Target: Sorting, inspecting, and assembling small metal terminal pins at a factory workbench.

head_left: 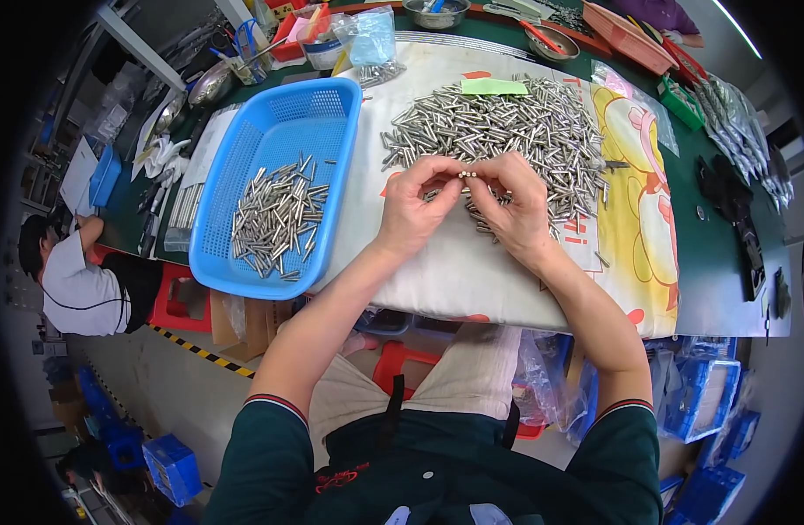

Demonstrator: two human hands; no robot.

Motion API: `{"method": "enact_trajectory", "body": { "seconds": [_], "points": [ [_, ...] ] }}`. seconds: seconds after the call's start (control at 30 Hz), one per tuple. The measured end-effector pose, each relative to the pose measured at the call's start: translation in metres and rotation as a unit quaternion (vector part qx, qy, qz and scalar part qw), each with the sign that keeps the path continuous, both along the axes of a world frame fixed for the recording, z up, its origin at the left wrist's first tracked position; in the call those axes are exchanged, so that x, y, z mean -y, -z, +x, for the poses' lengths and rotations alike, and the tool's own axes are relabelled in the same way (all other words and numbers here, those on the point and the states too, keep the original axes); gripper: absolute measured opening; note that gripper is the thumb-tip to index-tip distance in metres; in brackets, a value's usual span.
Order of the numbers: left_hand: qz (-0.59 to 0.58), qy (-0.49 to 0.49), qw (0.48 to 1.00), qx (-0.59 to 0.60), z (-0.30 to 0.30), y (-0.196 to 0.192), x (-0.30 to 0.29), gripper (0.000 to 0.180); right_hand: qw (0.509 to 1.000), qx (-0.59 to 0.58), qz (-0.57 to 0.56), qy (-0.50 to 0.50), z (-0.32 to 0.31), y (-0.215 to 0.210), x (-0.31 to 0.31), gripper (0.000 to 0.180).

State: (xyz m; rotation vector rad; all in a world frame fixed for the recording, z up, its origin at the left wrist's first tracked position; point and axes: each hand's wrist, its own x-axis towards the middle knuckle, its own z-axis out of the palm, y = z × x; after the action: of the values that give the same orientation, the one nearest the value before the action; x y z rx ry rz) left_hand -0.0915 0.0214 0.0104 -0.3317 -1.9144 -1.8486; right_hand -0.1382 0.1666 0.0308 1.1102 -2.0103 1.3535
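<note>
My left hand and my right hand meet over the front of a big heap of metal pins. Between their fingertips is a small row of short metal pins, seen end-on. Thumbs and forefingers of both hands are closed on it. The heap lies on a pale printed cloth and reaches behind and to the right of my hands. To the left stands a blue plastic basket, with a smaller pile of similar pins in its near part.
A light green paper strip rests on the heap. Along the table's back are a metal bowl, a pink basket and a clear bag. Black straps lie at the right. Another person sits at the far left.
</note>
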Motion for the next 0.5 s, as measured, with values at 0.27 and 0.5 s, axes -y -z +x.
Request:
{"method": "enact_trajectory", "body": {
  "seconds": [0.27, 0.5],
  "points": [
    [-0.034, -0.025, 0.999, -0.009, -0.001, 0.003, -0.001, 0.013, 0.999, 0.034, 0.003, -0.001, 0.001, -0.001, -0.002, 0.011],
    [0.127, 0.113, 0.964, 0.203, 0.000, -0.008, 0.007, 0.015, 0.959, 0.283, 0.019, -0.018, -0.003, 0.002, -0.005, 0.012]
  ]
}}
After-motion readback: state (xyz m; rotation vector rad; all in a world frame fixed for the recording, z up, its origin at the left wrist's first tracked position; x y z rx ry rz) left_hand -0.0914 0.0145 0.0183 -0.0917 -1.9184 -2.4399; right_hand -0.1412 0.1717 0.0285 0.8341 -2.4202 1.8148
